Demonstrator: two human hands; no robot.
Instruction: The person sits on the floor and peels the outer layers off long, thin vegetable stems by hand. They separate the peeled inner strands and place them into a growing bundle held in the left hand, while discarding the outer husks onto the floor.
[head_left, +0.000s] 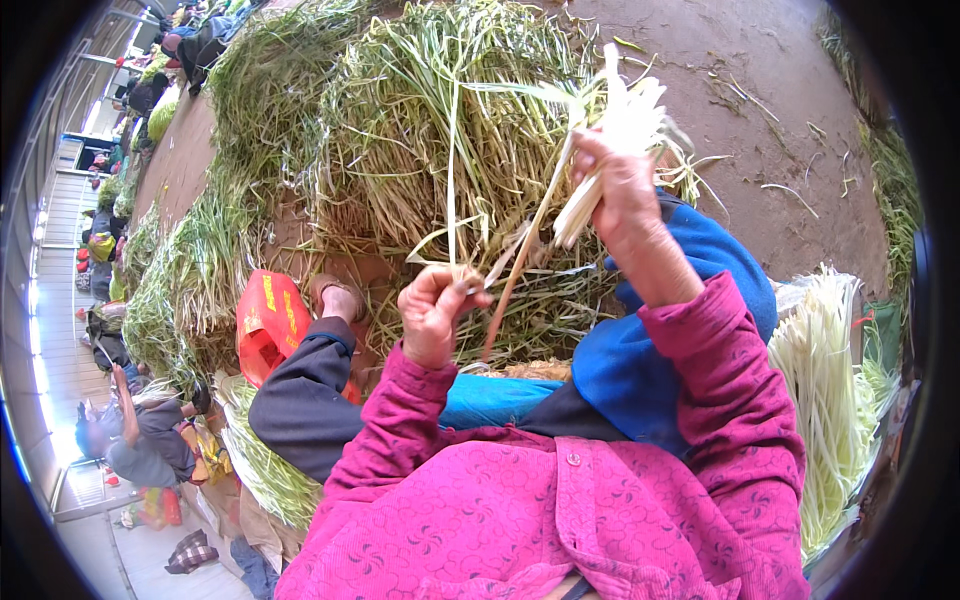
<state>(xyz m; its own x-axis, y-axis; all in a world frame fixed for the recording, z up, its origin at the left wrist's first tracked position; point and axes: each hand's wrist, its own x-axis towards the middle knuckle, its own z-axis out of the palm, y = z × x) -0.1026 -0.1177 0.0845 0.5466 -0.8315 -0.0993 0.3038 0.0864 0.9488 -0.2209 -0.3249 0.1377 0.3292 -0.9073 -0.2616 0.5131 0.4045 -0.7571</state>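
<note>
My left hand (435, 311) pinches the root end of a long leafy stalk, whose pale stem (452, 180) runs up over the green pile. Higher up and to the right, my right hand (619, 187) is closed around a bunch of pale, peeled stalks (637, 112). A brownish outer leaf or stem (517, 277) hangs slanting down between the hands. Beyond both hands lies a big heap of unpeeled green stalks (420, 142), probably garlic shoots or a similar plant. Some finger contacts are blurred.
A red bag (271, 319) lies by my left foot. Bundled pale stalks (814, 375) stand at the right, and more (262, 450) lie at lower left. A blue cloth (652, 360) covers my right knee. A co-worker (142, 442) sits at the far left.
</note>
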